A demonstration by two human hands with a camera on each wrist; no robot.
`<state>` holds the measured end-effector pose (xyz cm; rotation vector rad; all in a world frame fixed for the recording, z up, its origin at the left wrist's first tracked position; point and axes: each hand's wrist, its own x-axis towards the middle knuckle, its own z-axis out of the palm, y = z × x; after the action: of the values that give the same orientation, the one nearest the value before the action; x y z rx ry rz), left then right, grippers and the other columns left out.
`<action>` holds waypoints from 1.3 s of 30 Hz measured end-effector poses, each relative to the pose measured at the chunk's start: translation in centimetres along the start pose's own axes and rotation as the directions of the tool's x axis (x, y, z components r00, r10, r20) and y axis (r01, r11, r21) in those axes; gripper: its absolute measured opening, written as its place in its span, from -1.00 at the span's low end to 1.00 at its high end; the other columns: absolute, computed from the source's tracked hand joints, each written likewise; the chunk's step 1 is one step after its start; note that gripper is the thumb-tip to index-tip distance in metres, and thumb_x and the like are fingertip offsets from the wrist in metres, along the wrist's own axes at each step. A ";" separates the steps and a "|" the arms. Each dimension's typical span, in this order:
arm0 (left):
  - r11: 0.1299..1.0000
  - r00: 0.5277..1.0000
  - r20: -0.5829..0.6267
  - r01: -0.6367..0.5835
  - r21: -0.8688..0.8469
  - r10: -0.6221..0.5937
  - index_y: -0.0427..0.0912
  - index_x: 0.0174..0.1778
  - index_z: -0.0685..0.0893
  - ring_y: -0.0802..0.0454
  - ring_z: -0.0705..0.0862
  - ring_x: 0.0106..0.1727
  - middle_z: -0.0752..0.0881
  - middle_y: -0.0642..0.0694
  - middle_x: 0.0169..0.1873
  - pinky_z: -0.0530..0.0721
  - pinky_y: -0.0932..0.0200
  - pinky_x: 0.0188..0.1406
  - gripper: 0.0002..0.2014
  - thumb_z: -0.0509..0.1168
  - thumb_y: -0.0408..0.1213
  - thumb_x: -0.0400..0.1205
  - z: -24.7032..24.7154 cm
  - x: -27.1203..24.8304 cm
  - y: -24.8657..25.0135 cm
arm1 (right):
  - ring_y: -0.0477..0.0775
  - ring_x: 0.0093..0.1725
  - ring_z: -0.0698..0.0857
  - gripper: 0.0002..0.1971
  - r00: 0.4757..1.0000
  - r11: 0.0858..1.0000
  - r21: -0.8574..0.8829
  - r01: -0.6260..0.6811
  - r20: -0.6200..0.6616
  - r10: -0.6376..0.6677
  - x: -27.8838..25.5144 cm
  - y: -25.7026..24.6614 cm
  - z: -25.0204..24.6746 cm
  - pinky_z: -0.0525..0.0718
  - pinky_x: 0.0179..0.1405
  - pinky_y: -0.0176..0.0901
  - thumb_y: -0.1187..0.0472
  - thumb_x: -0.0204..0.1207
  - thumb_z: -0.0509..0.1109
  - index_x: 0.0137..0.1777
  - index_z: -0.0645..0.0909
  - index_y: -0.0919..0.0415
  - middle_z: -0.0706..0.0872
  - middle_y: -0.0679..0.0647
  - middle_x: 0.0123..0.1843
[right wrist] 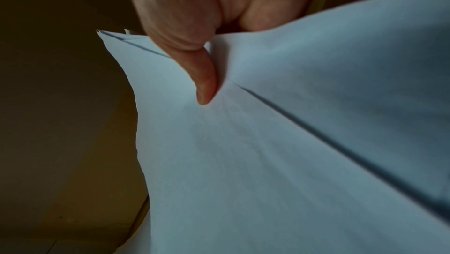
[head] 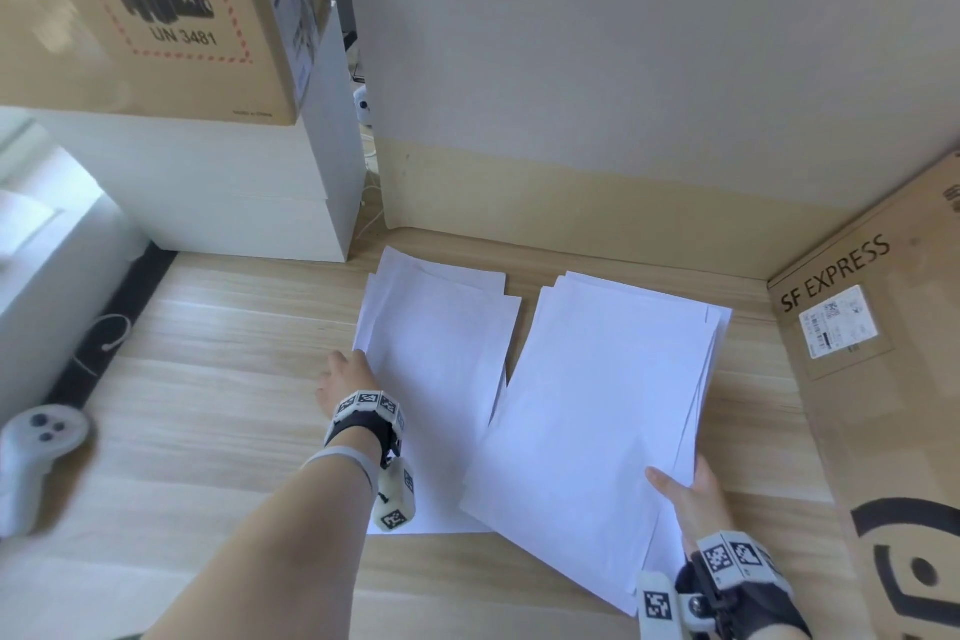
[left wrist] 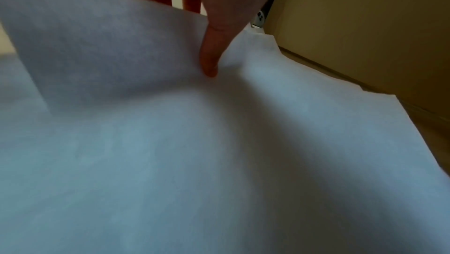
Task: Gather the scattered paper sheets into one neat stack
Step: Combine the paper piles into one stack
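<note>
2 paper piles (head: 597, 379) lie lengthwise away on tabletop (head: 208, 353); right hand (head: 691, 489) grip pinches right pile, left hand (head: 345, 374) pinches left pile (head: 436, 353). Boxes read "UN 3481" (head: 156, 5), "SF EXPRESS" (head: 857, 327).

Bare wooden floor (head: 218, 379) lies open from 7 to 9 o'clock of the left sheets (head: 441, 379), broken only by a white game controller (head: 36, 442) at 8 o'clock and a loose cable (head: 104, 338) beyond it. At 10 o'clock white boxes (head: 208, 192) topped by a brown carton (head: 156, 16) close that side. The wall (head: 623, 68) blocks 12 o'clock, with a thin floor strip before it. At 3 o'clock the SF EXPRESS carton (head: 872, 379) stands just beside the right sheets (head: 613, 405), leaving a narrow lane. A slim wedge of floor separates the two piles.
</note>
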<state>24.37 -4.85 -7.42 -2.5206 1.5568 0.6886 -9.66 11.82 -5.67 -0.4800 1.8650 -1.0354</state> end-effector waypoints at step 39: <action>0.813 0.808 0.365 -0.222 -0.538 0.462 -0.07 -0.37 0.40 -0.13 0.58 -0.13 0.62 -0.26 -0.03 0.46 0.16 -0.17 -0.77 0.36 -0.22 0.46 0.1 -7.0 6.0 | 0.27 0.25 0.62 -0.64 0.997 0.999 -0.036 -0.011 0.075 0.014 -0.4 -2.1 2.5 0.60 0.17 0.09 0.55 0.52 0.24 0.29 0.51 0.30 0.69 0.21 0.10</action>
<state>16.55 -1.91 -3.63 -2.0471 1.8323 1.7963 -7.53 9.82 -4.32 -0.5205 1.8202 -0.9650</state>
